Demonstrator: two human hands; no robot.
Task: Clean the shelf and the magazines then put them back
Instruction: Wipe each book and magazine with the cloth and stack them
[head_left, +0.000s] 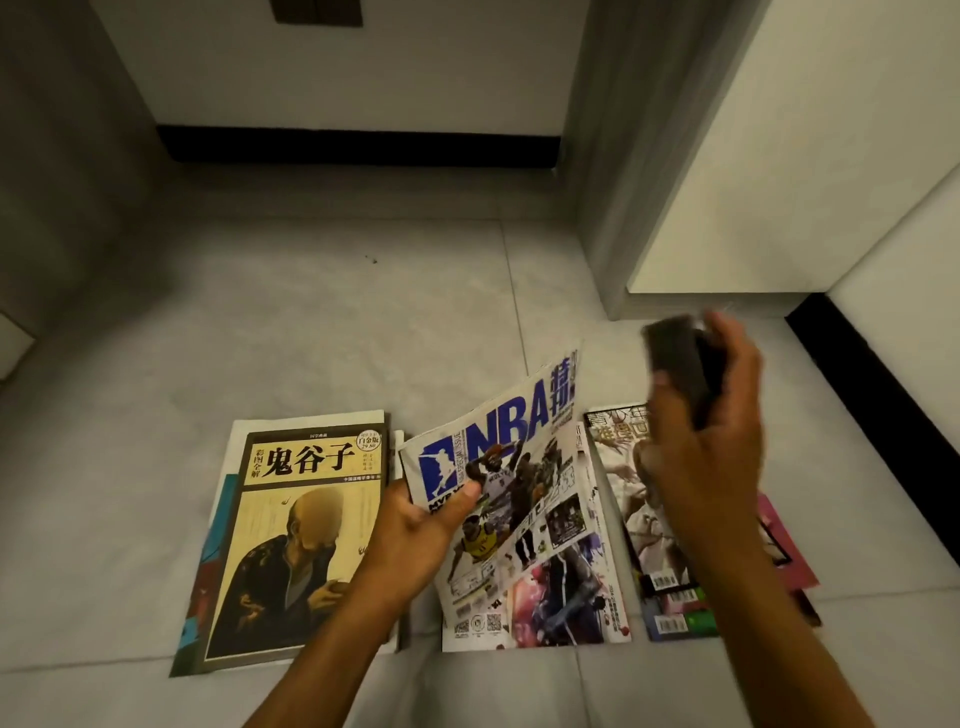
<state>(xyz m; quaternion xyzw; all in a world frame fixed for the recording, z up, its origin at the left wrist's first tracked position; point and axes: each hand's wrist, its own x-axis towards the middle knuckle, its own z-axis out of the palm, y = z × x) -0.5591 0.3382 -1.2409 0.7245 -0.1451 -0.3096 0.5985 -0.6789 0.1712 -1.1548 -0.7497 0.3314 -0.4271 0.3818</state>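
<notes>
An NBA magazine (524, 499) with a blue-and-white cover is tilted up off the grey floor. My left hand (421, 525) grips its left edge, thumb on the cover. My right hand (711, 415) is raised to the right of it, closed around a dark grey cleaning block (675, 358) that is blurred by motion. On the left lies a stack topped by a beige book with black Chinese characters (296, 540). Another pile of magazines (654, 525) lies on the right, partly hidden by my right arm.
All the piles rest on a grey tiled floor (337, 338). A white wall with a black skirting board (358, 148) runs along the back. A grey-and-white cabinet or door panel (727, 156) stands at the right, close behind my right hand.
</notes>
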